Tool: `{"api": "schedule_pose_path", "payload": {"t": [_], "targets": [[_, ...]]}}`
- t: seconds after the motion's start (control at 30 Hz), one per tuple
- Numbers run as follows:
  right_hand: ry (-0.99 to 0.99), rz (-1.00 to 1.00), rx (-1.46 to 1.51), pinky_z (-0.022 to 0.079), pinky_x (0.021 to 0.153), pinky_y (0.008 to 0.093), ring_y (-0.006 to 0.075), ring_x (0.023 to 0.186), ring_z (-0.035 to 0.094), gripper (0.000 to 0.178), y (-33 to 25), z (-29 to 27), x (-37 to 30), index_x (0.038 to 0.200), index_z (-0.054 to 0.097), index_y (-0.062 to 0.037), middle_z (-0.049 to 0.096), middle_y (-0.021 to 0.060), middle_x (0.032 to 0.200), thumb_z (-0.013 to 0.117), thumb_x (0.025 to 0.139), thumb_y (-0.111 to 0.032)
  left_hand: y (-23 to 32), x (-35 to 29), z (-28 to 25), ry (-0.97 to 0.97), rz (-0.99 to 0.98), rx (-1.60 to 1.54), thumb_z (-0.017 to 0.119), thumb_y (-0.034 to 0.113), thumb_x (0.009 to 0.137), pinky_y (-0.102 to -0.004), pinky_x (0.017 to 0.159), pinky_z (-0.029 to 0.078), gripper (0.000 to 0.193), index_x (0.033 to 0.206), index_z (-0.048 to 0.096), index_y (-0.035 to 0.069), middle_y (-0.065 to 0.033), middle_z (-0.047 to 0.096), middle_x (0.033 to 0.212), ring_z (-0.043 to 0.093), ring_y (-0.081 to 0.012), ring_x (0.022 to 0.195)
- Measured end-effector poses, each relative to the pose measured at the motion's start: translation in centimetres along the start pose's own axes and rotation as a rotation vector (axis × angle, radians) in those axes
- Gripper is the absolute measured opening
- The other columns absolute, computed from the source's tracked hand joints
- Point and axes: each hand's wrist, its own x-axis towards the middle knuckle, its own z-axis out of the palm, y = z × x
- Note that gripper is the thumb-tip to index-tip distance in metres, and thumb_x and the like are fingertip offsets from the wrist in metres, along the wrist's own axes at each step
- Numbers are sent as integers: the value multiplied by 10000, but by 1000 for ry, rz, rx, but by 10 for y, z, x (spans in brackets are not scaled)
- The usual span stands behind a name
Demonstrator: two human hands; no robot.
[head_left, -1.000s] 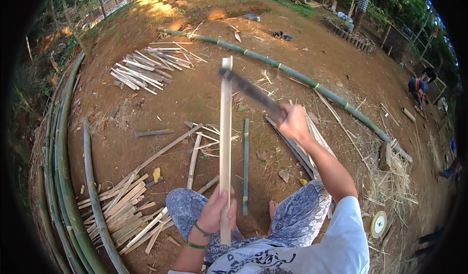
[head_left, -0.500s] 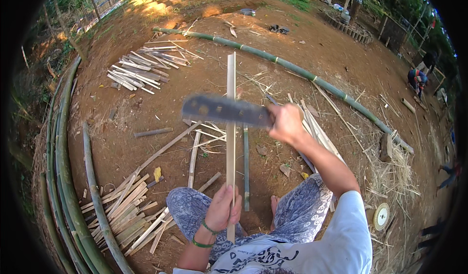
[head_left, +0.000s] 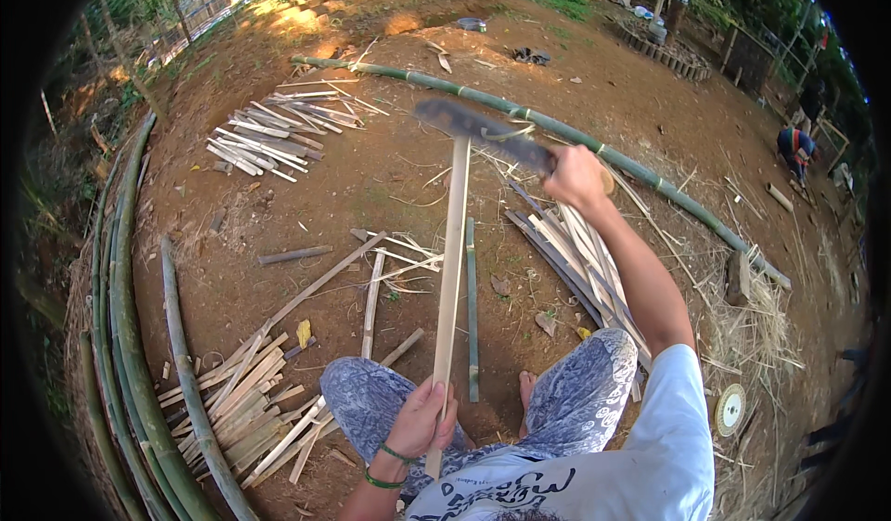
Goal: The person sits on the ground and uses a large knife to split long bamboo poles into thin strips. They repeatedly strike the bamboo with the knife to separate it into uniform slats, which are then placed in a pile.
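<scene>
My left hand (head_left: 424,421) is closed round the lower part of a long pale bamboo strip (head_left: 452,270), which stands up in front of me between my knees. My right hand (head_left: 579,181) grips the handle of a machete (head_left: 483,131) at arm's length. Its broad dark blade lies across the far end of the strip, and a thin curled shaving (head_left: 513,134) shows by the blade. Whether the edge is biting into the strip I cannot tell. A green bamboo strip (head_left: 471,335) lies on the ground just right of the held one.
Split strips lie in piles: at left (head_left: 246,386), at right (head_left: 580,261) and far left (head_left: 269,131). Long green bamboo poles (head_left: 130,335) line the left side; another pole (head_left: 557,136) crosses the far ground. Shavings (head_left: 756,321) and a round disc (head_left: 730,410) lie right. A person (head_left: 795,145) bends far right.
The machete has moved away from me and to the right, up to the strip's far end. The strip's top now leans right, and a curled shaving shows at the blade.
</scene>
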Motion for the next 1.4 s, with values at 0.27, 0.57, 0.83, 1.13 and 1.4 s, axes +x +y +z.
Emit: {"api": "schedule_pose_path", "payload": {"t": [0.27,0.57,0.83,1.13,1.4], "targets": [[-15,223,406,512,722,449,391,729,687,311,7,26,-25,925,746,30,680,274,776,678,788,-240,14,21,-24,-376,32,-581,285,410,1092,-251,337,358,372,918,414,107,-29,415,546,412,-136,377],[-303,-7,398,536,704,464,368,730,697,300,-43,39,-106,956,739,-27,697,231,780,672,671,-91,36,65,-12,-493,-3,-599,250,762,953,-203,337,330,683,930,425,103,7,386,545,389,-82,379],[-212,-346,507,507,637,476,421,680,646,164,-67,48,-139,776,671,-29,655,210,703,691,661,-143,42,82,-6,-574,20,-721,293,697,989,-196,355,337,637,1064,477,92,14,396,621,391,-63,401],[-284,-330,531,498,624,482,412,676,640,176,-73,57,-145,740,631,-17,651,208,714,694,656,-160,28,88,-22,-332,121,-566,342,555,1049,-238,352,364,546,1099,547,52,7,403,603,398,-96,390],[-189,-444,522,515,616,448,389,617,638,203,-76,54,-144,802,665,6,640,211,685,673,628,-97,24,77,-16,-93,62,-289,338,484,1069,-316,305,372,501,940,531,40,-47,407,472,430,-174,331]]}}
